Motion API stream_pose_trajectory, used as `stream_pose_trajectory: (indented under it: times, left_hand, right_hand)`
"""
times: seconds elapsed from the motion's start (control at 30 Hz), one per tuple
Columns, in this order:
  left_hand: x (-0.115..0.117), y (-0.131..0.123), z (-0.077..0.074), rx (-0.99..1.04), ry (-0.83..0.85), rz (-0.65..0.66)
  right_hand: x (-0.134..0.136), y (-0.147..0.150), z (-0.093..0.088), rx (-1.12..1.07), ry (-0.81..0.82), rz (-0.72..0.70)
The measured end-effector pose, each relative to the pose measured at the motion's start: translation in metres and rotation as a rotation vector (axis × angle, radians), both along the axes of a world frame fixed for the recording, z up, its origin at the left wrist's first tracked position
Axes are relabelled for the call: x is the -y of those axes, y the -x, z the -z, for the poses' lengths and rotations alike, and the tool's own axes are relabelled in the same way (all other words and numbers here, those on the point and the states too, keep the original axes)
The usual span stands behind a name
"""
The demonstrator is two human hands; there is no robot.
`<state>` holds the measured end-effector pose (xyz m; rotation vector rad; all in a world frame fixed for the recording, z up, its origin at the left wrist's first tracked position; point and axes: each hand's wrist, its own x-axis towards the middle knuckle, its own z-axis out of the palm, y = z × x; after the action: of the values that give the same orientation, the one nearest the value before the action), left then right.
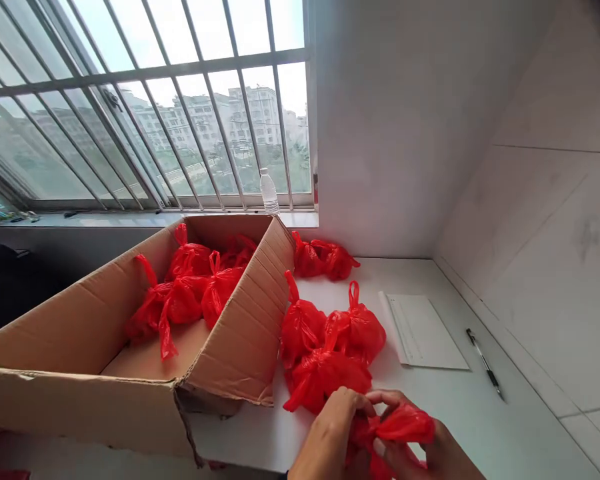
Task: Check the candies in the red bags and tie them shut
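Note:
Near the bottom edge, my left hand (336, 427) and my right hand (420, 447) both have their fingers closed on one red plastic bag (403, 425). Its gathered top bunches between the fingertips; the lower part of the bag is mostly covered by the hands and cut off by the frame. Right beyond the hands stands a tied red bag (325, 377). Behind it, two more tied red bags, one on the left (303, 327) and one on the right (365, 330), lean together with their loops upward. What the bags contain cannot be seen.
At left stands an open cardboard box (240, 333) with several tied red bags (185, 293) inside. More red bags (325, 259) lie by the wall. On the white table are a paper pad (430, 333) and a pen (485, 365). A plastic bottle (269, 193) stands on the windowsill.

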<state>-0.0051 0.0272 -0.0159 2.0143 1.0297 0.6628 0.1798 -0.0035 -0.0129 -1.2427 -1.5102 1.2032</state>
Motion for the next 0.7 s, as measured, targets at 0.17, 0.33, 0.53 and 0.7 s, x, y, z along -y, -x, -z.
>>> stream_pose_trajectory:
  times: [0.17,0.33,0.53,0.7]
  left_hand:
    - [0.009,0.002,0.011,0.004,0.049,-0.091]
    - [-0.001,0.001,0.019,0.046,0.123,-0.102]
    - [-0.008,-0.007,0.027,0.133,0.125,-0.156]
    - [-0.008,-0.005,0.029,0.169,0.132,-0.209]
  right_hand:
    - [-0.001,-0.024,0.007,0.009,0.078,0.146]
    - [-0.003,-0.036,0.016,0.006,0.041,0.228]
    - [0.004,-0.029,0.02,0.118,-0.029,0.425]
    - [0.008,-0.029,0.022,0.201,-0.013,0.327]
